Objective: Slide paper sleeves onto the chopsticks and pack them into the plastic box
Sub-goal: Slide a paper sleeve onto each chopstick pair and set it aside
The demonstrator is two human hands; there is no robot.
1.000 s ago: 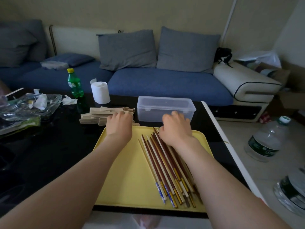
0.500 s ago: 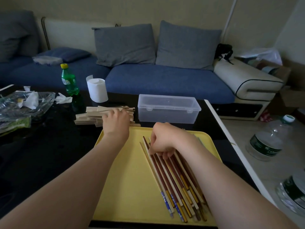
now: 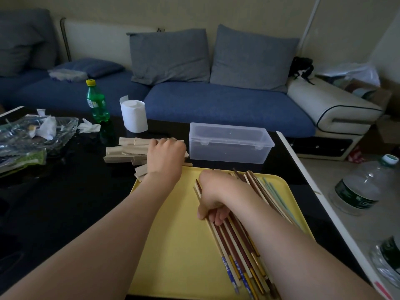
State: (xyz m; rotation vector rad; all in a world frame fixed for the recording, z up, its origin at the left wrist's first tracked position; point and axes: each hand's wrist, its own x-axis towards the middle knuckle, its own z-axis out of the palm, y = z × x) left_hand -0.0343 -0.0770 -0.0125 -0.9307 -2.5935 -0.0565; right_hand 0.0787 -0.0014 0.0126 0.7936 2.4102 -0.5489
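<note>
A pile of brown and cream chopsticks (image 3: 236, 245) lies lengthwise on the yellow tray (image 3: 173, 245). My right hand (image 3: 218, 195) sits on the pile's upper half, its fingers curled around some chopsticks. Beige paper sleeves (image 3: 125, 151) are heaped on the black table just beyond the tray's far left corner. My left hand (image 3: 165, 155) rests on the right end of that heap, its fingertips hidden. The clear plastic box (image 3: 229, 146) stands closed behind the tray.
A green bottle (image 3: 96, 101) and a toilet paper roll (image 3: 133, 115) stand behind the sleeves. Crumpled plastic and tissue (image 3: 32, 135) lie at the left. The table edge (image 3: 311, 187) runs along the right, with water bottles (image 3: 361, 187) on the floor beyond.
My right hand drew back from the box and curled its fingers around chopsticks on the tray. My left hand stayed on the paper sleeves.
</note>
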